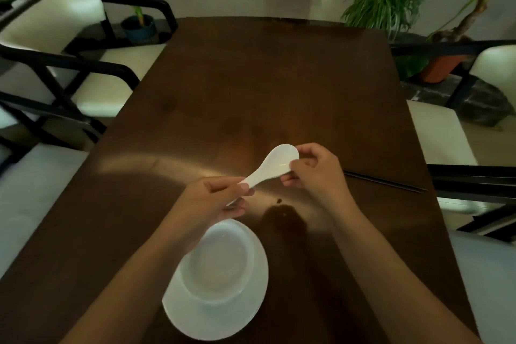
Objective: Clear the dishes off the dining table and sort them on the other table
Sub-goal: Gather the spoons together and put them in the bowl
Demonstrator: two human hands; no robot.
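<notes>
Both hands hold a white spoon [275, 165] above the table [251, 78], beyond the bowl [216, 262]. The left hand [215, 198] pinches its handle; the right hand [312, 173] grips its scoop. Black chopsticks [385, 182] lie right of the bowl.

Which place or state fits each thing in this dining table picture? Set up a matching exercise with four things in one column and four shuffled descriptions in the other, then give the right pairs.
Things:
1. spoon
2. bowl
3. chopsticks
4. plate

Descriptions:
A. lying on the table to the right of the hands
B. held above the table by the left hand and right hand
C. flat on the table, under another dish
D. sitting on top of another dish

Pairs: 1-B, 2-D, 3-A, 4-C
</notes>
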